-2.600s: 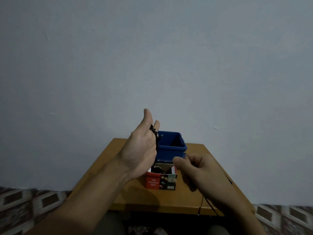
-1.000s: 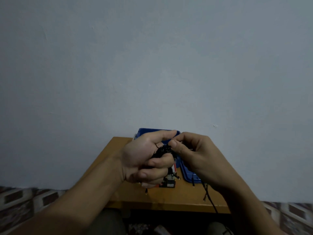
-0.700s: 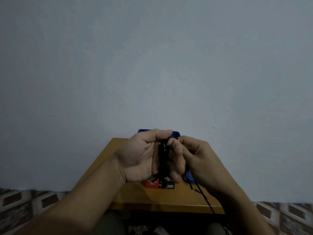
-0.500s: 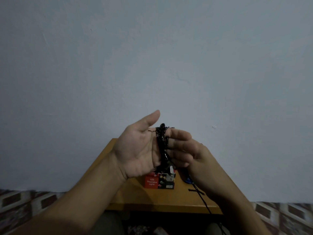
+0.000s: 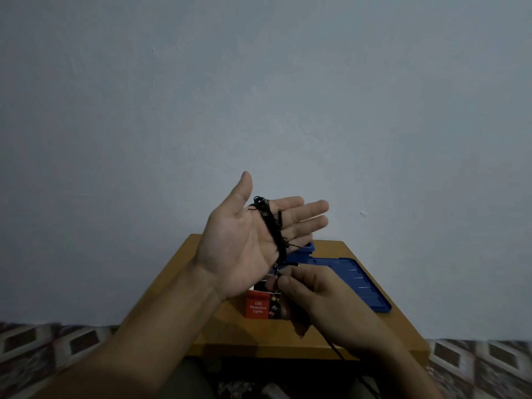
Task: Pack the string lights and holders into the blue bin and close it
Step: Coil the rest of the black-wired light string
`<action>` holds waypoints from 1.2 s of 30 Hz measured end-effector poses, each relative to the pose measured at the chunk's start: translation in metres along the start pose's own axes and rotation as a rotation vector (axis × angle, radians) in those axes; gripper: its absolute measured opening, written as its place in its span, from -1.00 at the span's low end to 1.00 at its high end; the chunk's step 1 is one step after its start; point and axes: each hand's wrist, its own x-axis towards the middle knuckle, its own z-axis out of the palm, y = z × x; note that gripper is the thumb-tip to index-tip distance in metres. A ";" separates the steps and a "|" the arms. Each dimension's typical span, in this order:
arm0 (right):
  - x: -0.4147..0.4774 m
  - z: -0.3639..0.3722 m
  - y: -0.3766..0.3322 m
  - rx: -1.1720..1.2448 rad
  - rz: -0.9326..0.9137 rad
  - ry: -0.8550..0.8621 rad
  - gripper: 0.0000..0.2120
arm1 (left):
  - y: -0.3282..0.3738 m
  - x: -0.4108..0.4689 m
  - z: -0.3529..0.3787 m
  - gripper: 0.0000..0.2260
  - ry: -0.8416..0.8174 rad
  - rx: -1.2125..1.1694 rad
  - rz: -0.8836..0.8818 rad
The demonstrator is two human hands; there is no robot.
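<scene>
L hand point(image 5: 244, 249) held flat, fingers straight, lights point(image 5: 272, 228) looped round it. Strand pinched just below by R hand point(image 5: 322, 300). Box point(image 5: 257, 306) under grip; lid point(image 5: 354, 280) laid to right on table point(image 5: 328, 249).

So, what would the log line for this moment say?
left hand: open, palm up, string lights looped across it | right hand: pinches the lights' strand below | blue lid: off, flat on table

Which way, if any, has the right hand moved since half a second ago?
Yes: the right hand, pinching the string lights, has dropped level with the red box.
</scene>
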 end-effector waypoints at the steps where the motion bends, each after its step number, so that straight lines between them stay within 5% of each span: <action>1: 0.000 0.000 0.000 -0.007 0.010 0.005 -0.78 | 0.000 0.000 0.000 -0.23 0.015 -0.004 0.005; 16: 0.001 -0.001 0.001 0.045 0.071 0.069 -0.87 | 0.006 0.000 -0.001 -0.15 0.273 0.079 0.168; 36: 0.001 -0.005 0.008 0.013 0.089 0.114 -0.91 | 0.011 -0.002 -0.001 -0.15 0.321 0.266 0.217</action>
